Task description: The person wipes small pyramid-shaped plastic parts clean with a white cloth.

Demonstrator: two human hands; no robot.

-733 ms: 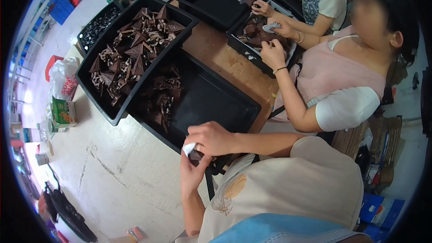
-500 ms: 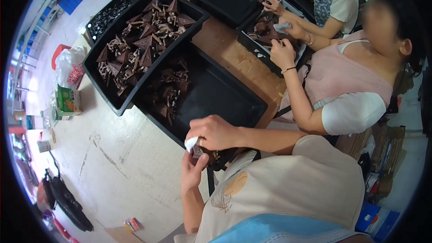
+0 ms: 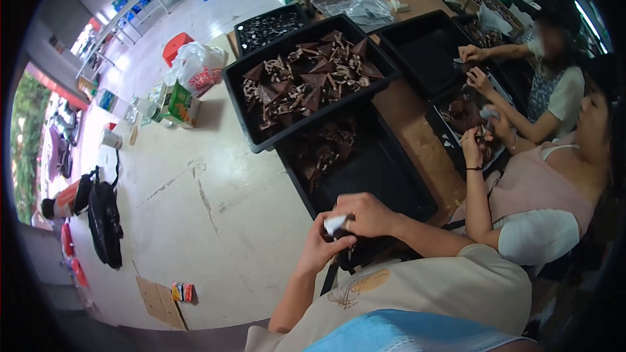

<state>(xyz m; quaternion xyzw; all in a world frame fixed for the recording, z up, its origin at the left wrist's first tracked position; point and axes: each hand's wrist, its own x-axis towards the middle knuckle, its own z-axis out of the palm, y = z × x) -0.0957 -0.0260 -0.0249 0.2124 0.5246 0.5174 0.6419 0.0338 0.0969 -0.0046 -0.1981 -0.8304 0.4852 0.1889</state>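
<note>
My left hand grips a small dark brown moulded piece near my body, mostly hidden by my fingers. My right hand is closed on a crumpled white cloth, pressed against that piece. Just beyond my hands lies a black tray with several brown pieces at its left end. A second black tray rests over its far part, heaped with brown pyramid-topped pieces that have lighter, twig-like parts.
To my right, two people, one in a pink apron, wipe brown pieces over another tray. On the pale table stand a green carton and a plastic bag; a black bag lies left. Dark bits fill a far tray.
The view has swung left, so trays and hands sit further right in the picture. Both hands still hold the cloth and brown piece, now more covered by my fingers.
</note>
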